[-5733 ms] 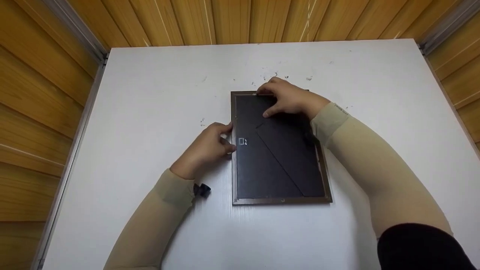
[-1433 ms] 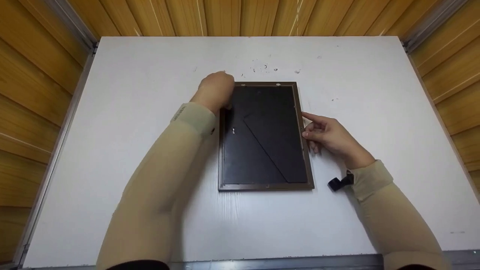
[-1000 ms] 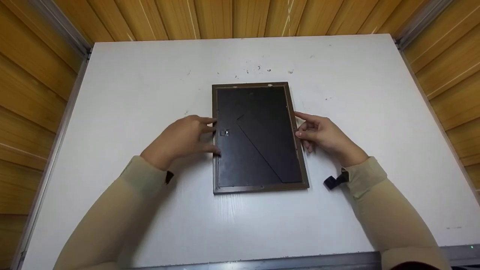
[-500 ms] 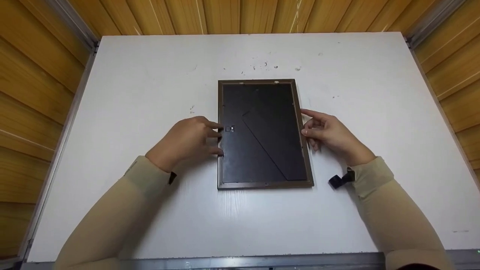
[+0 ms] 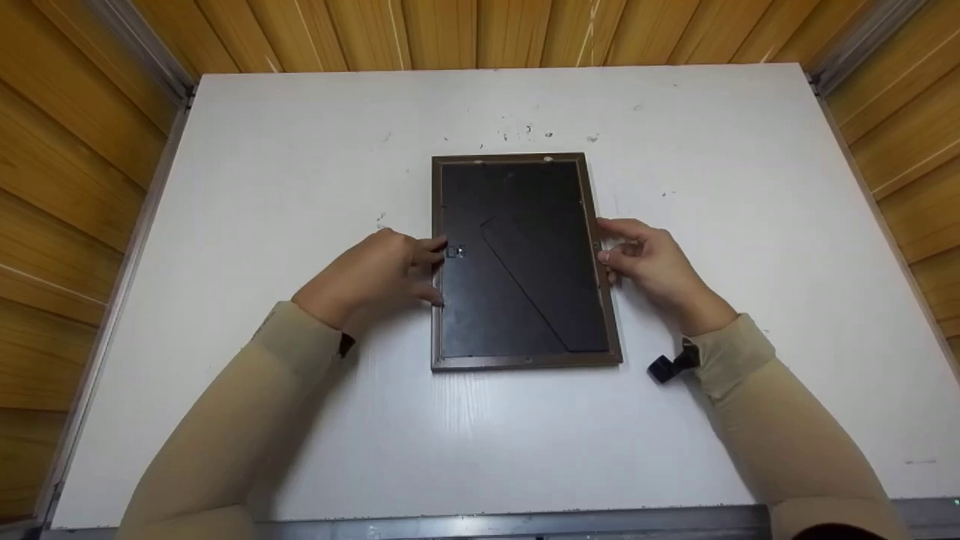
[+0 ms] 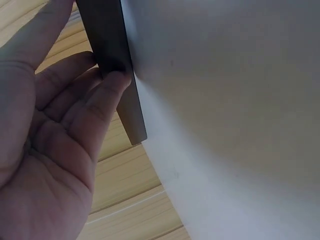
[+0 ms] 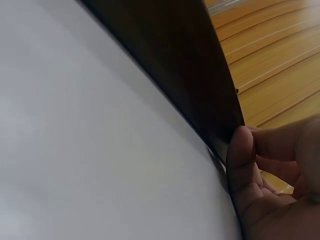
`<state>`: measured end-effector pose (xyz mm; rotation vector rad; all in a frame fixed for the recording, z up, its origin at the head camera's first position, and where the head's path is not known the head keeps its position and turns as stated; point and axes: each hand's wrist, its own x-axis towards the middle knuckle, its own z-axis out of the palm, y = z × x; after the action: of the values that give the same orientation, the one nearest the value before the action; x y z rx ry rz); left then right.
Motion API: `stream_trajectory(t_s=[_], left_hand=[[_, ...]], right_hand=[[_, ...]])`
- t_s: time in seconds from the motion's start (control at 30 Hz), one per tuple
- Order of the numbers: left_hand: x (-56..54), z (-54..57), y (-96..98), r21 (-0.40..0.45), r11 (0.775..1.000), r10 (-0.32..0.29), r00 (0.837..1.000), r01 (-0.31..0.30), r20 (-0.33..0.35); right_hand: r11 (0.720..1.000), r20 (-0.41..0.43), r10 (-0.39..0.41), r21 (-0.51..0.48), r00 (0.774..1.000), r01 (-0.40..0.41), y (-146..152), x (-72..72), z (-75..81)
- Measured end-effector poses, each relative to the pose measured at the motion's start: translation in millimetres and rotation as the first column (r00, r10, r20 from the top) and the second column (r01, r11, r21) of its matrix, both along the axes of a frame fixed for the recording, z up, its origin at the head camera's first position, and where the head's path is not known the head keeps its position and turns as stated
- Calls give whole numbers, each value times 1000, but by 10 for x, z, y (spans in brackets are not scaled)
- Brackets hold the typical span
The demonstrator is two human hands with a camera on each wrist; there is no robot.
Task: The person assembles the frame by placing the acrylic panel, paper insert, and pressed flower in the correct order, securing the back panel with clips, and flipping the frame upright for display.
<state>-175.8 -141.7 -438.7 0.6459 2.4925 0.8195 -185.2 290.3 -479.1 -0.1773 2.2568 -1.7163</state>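
A picture frame (image 5: 525, 277) with a dark brown rim lies back side up on the white table. Its black backing shows the diagonal outline of a stand leg and a small metal hanger (image 5: 456, 252) near the left rim. My left hand (image 5: 367, 274) holds the left rim, thumb and fingers at its edge. In the left wrist view, fingertips (image 6: 117, 80) press on the dark side of the frame. On the opposite rim, my right hand (image 5: 652, 266) pinches the edge. The right wrist view shows a fingertip (image 7: 242, 142) right at the frame's lower edge.
Small dark marks and chips dot the white tabletop (image 5: 315, 157) beyond the frame. Wood-plank walls (image 5: 442, 34) enclose the back and sides. A black wrist camera (image 5: 664, 367) juts from the right sleeve, and a metal rail (image 5: 465, 526) runs along the near edge.
Earlier, my right hand was at the frame's top. My left hand then worked at the top left corner and came down to the left rim. Over the last half second, little differs.
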Motion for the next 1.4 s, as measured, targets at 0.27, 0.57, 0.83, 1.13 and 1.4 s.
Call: stream_trajectory(t_s=[0.27,0.57,0.83,1.13,1.4], left_hand=[[-123,-36,-35,44,998,-39,999,39,-14],[-152,11,33,24,1000,-1,1000,2,-18],[-144,87,141,-49,998,33,999,-33,-4],[-168,245,338,-189,981,41,999,-35,25],[-199,277,380,-229,973,40,999,-31,34]], right_hand=[[996,-74,-41,77,996,47,-28,-15,-7],[996,-66,-49,68,997,53,-18,-2,-7],[988,-85,-36,149,996,49,-23,-1,8],[983,-96,-10,179,995,28,-6,-32,-19],[992,-60,-28,121,998,35,-10,-20,-25]])
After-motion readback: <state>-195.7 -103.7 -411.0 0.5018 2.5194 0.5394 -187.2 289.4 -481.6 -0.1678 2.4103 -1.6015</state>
